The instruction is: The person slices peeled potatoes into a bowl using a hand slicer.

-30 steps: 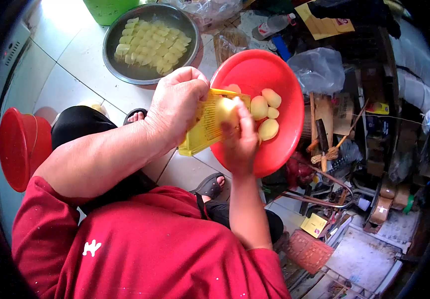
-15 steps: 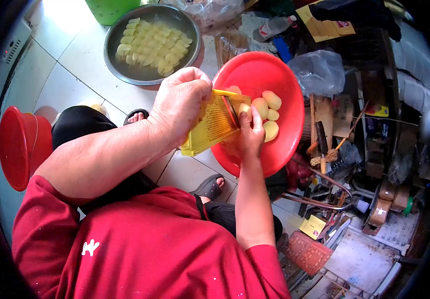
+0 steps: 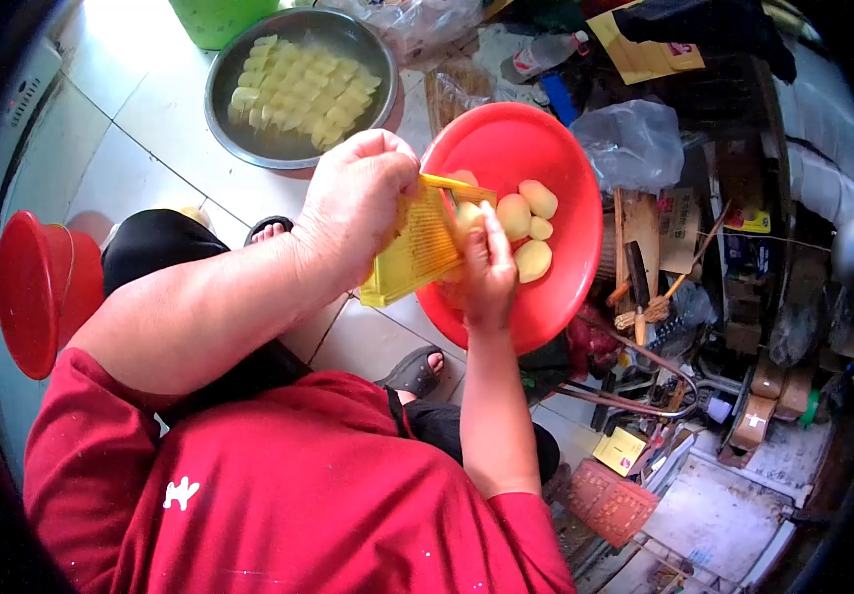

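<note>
My left hand (image 3: 363,198) is closed round the upper left end of a yellow slicer (image 3: 412,247), which slants over the rim of a red basin (image 3: 566,287). Against the slicer's face, near its blade, my right hand (image 3: 489,272) presses a peeled potato (image 3: 469,215), partly hidden by the fingers. Several peeled potatoes (image 3: 533,259) lie in the basin, just right of my right hand. The underside of the slicer is out of sight.
A metal bowl (image 3: 224,114) at the upper left holds rows of pale slices (image 3: 303,94). Beside my left leg stands a red bucket (image 3: 31,297). A green bucket (image 3: 214,20) is at the top. Tools, plastic bags and a knife (image 3: 637,272) crowd the right side.
My right hand has moved up and down along the slicer with the potato. It was lower on the basin side half a second ago. My left hand and the slicer have barely shifted.
</note>
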A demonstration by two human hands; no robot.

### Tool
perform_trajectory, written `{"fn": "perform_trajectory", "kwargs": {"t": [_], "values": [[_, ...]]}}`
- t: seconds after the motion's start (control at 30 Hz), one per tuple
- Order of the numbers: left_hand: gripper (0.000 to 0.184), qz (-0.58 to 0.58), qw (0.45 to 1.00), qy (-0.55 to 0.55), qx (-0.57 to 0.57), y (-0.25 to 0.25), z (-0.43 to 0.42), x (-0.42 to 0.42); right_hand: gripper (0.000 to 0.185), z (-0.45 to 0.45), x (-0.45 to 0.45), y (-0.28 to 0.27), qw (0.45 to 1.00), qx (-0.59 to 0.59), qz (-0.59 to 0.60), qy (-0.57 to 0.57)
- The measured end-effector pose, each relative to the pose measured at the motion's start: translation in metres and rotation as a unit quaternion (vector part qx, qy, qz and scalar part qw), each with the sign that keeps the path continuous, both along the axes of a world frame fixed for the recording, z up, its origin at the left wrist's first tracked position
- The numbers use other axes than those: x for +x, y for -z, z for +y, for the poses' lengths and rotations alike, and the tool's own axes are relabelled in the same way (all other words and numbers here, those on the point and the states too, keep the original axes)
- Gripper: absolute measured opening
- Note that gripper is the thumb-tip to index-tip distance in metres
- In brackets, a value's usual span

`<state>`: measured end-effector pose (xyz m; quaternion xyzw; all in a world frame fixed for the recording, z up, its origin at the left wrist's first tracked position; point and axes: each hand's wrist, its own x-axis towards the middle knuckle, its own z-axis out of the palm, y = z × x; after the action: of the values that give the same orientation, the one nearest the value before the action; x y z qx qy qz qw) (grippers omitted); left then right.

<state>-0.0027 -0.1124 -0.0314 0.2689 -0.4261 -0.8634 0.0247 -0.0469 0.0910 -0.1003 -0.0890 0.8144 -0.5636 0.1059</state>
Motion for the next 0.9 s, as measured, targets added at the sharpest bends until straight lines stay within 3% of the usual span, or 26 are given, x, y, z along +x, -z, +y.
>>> {"fn": "perform_trajectory", "kwargs": {"t": [0.1, 0.23, 0.27, 0.4, 0.47, 0.5, 0.57, 0.63, 0.73, 0.8, 0.83, 0.9], "values": [[0.002, 0.004, 1.0, -0.002, 0.002, 0.005, 0.001, 0.001, 0.063, -0.008, 0.013, 0.0, 0.962, 0.075, 0.24, -0.104], [0.003, 0.013, 1.0, -0.011, -0.016, 0.002, 0.004, 0.002, 0.059, 0.01, -0.008, 0.014, 0.996, 0.001, -0.079, 0.035], [0.003, 0.015, 1.0, -0.01, -0.015, 0.0, 0.004, 0.003, 0.059, 0.016, -0.019, 0.019, 0.994, 0.084, -0.037, 0.053], [0.002, -0.005, 1.0, 0.002, 0.003, 0.004, 0.0, -0.001, 0.058, -0.002, 0.003, 0.007, 1.0, 0.009, -0.018, -0.01], [0.002, 0.005, 1.0, -0.008, 0.005, 0.006, 0.002, -0.002, 0.06, -0.017, 0.023, -0.019, 0.962, 0.137, 0.216, -0.098], [0.002, 0.004, 1.0, -0.009, 0.008, 0.004, 0.003, 0.001, 0.06, -0.02, 0.024, -0.02, 0.948, 0.172, 0.252, -0.096], [0.003, 0.005, 1.0, -0.012, 0.009, 0.002, 0.003, 0.002, 0.063, -0.004, 0.01, 0.009, 0.988, 0.102, 0.111, -0.027], [0.003, 0.009, 1.0, 0.0, -0.015, 0.003, 0.004, 0.002, 0.065, 0.01, -0.012, 0.015, 0.993, 0.107, 0.005, 0.045], [0.004, 0.012, 1.0, -0.001, 0.005, 0.0, 0.005, 0.0, 0.065, 0.005, -0.007, 0.005, 0.996, 0.078, -0.028, 0.038], [0.002, 0.014, 1.0, -0.021, 0.01, 0.001, 0.005, -0.001, 0.076, -0.014, 0.013, -0.01, 0.994, 0.046, -0.099, 0.029], [0.001, 0.017, 0.999, -0.036, 0.013, 0.001, 0.005, -0.002, 0.075, -0.021, 0.022, -0.016, 0.981, 0.138, 0.13, -0.037], [0.002, 0.013, 1.0, -0.019, 0.014, 0.003, 0.005, 0.002, 0.07, -0.017, 0.019, -0.01, 0.949, 0.182, 0.248, -0.074]]}}
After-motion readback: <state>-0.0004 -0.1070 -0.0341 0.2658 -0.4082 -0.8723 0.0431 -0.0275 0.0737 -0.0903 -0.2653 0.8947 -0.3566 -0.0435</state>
